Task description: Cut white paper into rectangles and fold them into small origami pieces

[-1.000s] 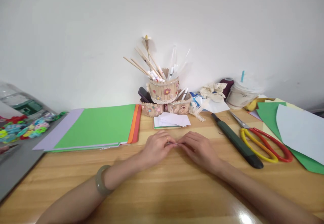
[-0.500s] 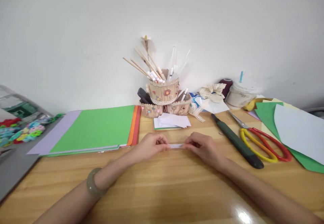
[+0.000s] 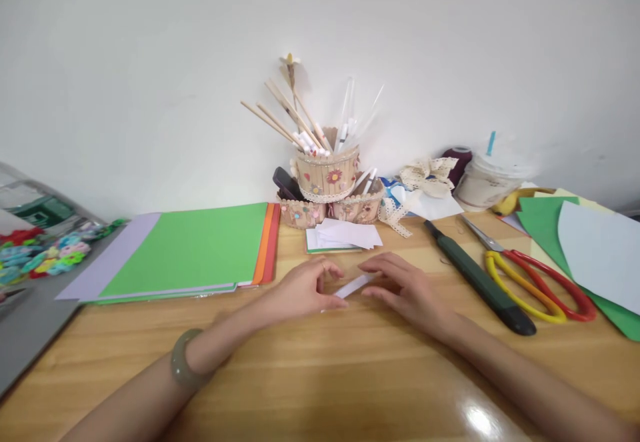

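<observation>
A narrow white paper strip lies at a slant between my two hands, low over or on the wooden table. My left hand is at its left end, thumb and index finger parted, the thumb close to the strip. On the other side, my right hand has its thumb and fingers spread around the strip's right end without visibly pinching it. Just behind the hands, a small stack of white paper slips rests on some green paper.
Coloured paper sheets are stacked at left. Decorated wooden pots with sticks and pens stand against the wall. At right lie a dark green cutter-like tool, red-and-yellow scissors and more paper. A lidded cup stands behind.
Both hands have loosened from a pinch on the strip's ends, their fingers now parted. The strip has turned from level to slanting up to the right. The view has shifted slightly.
</observation>
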